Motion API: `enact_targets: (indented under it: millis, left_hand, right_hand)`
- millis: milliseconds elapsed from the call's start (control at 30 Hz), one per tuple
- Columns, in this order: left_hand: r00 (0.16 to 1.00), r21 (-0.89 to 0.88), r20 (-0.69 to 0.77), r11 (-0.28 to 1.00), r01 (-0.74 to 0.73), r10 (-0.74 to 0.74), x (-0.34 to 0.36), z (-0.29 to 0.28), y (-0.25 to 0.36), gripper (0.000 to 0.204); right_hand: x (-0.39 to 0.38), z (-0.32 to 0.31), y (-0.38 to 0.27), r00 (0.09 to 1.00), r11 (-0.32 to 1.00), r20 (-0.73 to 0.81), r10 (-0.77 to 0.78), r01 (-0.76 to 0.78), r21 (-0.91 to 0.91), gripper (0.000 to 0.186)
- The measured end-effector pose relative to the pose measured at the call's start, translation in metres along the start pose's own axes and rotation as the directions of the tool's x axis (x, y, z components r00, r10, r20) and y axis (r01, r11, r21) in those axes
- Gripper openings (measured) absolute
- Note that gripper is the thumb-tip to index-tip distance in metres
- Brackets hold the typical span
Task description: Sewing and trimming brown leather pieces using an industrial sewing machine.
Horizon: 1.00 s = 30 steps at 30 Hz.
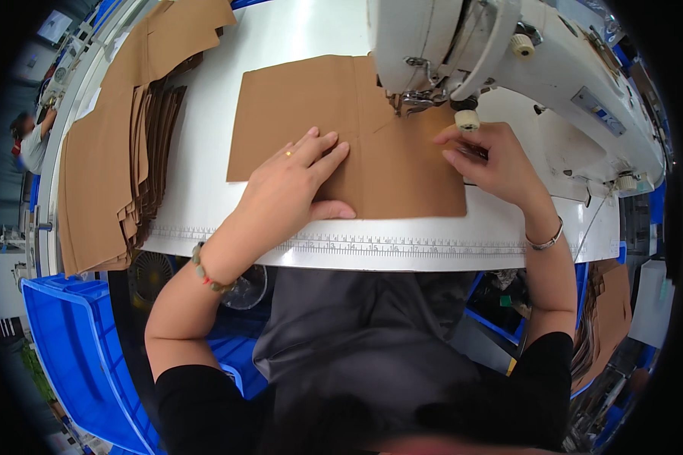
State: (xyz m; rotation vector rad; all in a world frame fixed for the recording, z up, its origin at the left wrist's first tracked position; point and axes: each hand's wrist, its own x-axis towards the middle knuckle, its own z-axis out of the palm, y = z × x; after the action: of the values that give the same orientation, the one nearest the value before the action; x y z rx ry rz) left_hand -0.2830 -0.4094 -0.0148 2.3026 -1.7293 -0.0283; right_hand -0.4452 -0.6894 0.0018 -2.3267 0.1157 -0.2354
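A brown fabric panel (pixel 296 98) with a seam line down its middle lies flat on the white sewing table (pixel 197 197). My left hand (pixel 300 174) rests on the panel left of the seam, palm down, fingers stretched out and thumb apart. Over the panel's right part is my right hand (pixel 489 159), fingers curled in around a small, dark, slim thing whose kind I cannot make out. The presser foot and needle area (pixel 410 102) of a white sewing machine (pixel 425 38) sits over the panel's far right part, just beyond my right hand.
Stacked brown fabric pieces (pixel 102 174) line the table's left side. A printed ruler strip (pixel 334 244) runs along the front edge. Blue crates (pixel 76 341) stand below at left; more brown pieces (pixel 607 311) hang at lower right. Another person (pixel 34 140) is far left.
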Motion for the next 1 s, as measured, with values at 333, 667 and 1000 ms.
enact_targets:
  millis: [333, 667, 1000]
  left_hand:
    - [0.961, -0.168, 0.037, 0.947, 0.275, -0.272, -0.103, -0.044, 0.007, 0.066]
    - [0.909, -0.124, -0.234, 0.938, 0.323, -0.344, -0.065, -0.005, 0.001, 0.016]
    - [0.805, -0.525, -0.252, 0.774, 0.353, -0.537, -0.059, -0.002, 0.011, 0.013]
  right_hand:
    - [0.006, 0.038, -0.062, 0.968, 0.997, 0.238, -0.076, 0.078, 0.0, 0.026]
    - [0.033, 0.107, -0.07, 0.977, 0.979, 0.07, -0.204, 0.204, -0.002, 0.015]
    - [0.029, 0.128, -0.072, 0.952, 0.947, 0.009, -0.307, 0.306, -0.095, 0.015]
